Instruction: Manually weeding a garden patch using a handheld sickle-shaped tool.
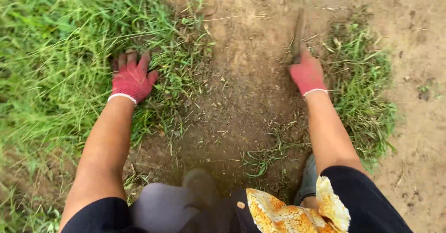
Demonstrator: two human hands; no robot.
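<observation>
Grass covered the left ground, bare soil the middle. Left hand – red-gloved, fingers spread – pressed flat into grass, gripping nothing visible. Right hand closed around a blurred tool – handle pointing away over soil

It was an outdoor garden plot or field; a thick grass patch bordered bare brown soil strewn with cut blades and roots.

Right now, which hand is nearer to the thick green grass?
Left. The left hand is pressed into the thick grass; the right hand grips a dark tool over bare soil.
</observation>
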